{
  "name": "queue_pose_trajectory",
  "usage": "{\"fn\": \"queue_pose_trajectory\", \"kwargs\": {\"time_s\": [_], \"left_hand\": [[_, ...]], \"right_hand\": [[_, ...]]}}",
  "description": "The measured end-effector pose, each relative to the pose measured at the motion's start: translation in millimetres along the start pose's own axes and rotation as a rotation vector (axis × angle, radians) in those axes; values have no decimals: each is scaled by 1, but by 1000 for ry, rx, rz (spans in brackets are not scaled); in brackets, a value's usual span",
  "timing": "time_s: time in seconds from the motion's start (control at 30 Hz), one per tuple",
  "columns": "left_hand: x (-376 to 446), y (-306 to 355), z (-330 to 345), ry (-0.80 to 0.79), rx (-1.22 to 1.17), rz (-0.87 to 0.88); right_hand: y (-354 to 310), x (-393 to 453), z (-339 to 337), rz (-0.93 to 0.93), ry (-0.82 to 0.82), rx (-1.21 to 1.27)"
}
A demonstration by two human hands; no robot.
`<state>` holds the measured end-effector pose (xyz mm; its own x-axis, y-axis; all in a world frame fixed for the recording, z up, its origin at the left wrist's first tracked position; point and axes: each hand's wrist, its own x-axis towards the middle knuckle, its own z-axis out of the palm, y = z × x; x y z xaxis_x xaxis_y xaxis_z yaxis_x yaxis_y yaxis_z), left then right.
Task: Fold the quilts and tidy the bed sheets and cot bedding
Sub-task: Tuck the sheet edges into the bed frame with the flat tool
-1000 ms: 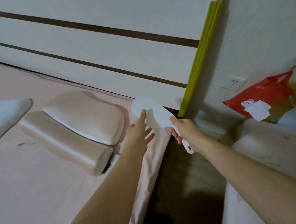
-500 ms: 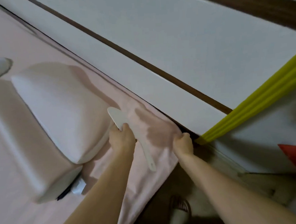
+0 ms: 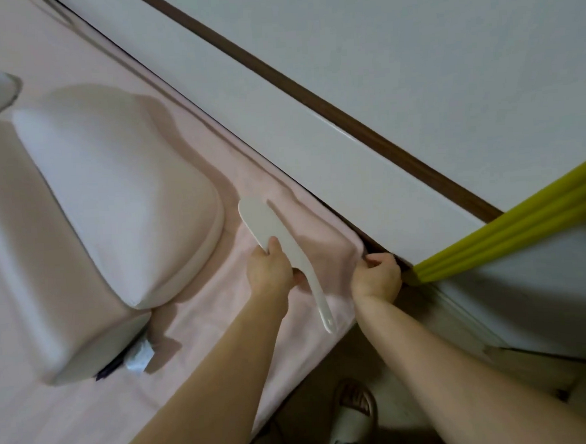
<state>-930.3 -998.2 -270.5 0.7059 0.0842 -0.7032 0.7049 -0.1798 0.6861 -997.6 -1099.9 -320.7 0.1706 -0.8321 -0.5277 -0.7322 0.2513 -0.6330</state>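
Up at the headboard corner of the bed, both hands are on the pink sheet (image 3: pixel 283 324).

Sheet covers the mattress and bunches up right where it meets the white headboard (image 3: pixel 363 92). Right hand (image 3: pixel 377 278) has its fingers curled, pinching the sheet's corner tight against the headboard. Left hand (image 3: pixel 270 274) sits just beside it, further from the headboard, gripping a flat white paddle tool (image 3: pixel 279 246) around its middle, wide end pointing toward the headboard, thin handle hanging over the bed edge. Pale contoured pillow (image 3: pixel 120 197) lies on the sheet beyond the left hand. Yellow-green foam strip (image 3: pixel 510 241) runs along the headboard's end, near the right hand. Down on the floor there's a slippered foot (image 3: pixel 352 412).
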Motion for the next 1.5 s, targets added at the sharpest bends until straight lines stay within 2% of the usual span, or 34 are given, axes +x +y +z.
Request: {"fn": "queue_pose_trajectory", "kwargs": {"time_s": [0.13, 0.27, 0.37, 0.53, 0.63, 0.73, 0.8, 1.0, 1.07, 1.17, 1.2, 1.27, 1.3, 1.43, 1.5], "left_hand": [[8, 2, 7, -23, -39, -81], [16, 1, 17, -102, -10, -93], [14, -2, 23, -185, -37, -91], [12, -5, 23, -168, -43, -52], [14, -4, 23, -158, -23, -84], [15, -1, 28, -176, 32, -161], [16, -2, 34, -171, 88, -166], [19, -11, 50, 13, 328, 31], [23, -10, 47, 49, 279, -8], [28, -7, 39, 23, 215, -69], [28, -7, 36, 7, 188, -84], [23, -6, 32, -18, 137, -92], [20, -8, 31, -26, 109, -92], [9, -15, 25, -71, 62, -70], [8, -18, 20, -82, 62, -63]], "right_hand": [[-1, 6, 3, 128, -69, -25], [-2, 13, 2, -62, 11, -170], [0, 11, 1, -127, 70, -267], [5, 1, 5, -141, 71, -18], [12, 3, -7, -239, -47, -3], [25, -5, -21, -328, -300, -1], [30, -11, -29, -371, -414, 21], [14, 1, -42, -474, -637, -162], [8, 7, -42, -506, -605, -219], [-2, 16, -37, -501, -312, -307], [-5, 17, -35, -519, -285, -420], [-6, 19, -32, -567, -355, -604], [-7, 21, -32, -581, -405, -614], [-19, 23, -29, -506, -566, -318], [-30, 25, -28, -495, -621, -351]]}}
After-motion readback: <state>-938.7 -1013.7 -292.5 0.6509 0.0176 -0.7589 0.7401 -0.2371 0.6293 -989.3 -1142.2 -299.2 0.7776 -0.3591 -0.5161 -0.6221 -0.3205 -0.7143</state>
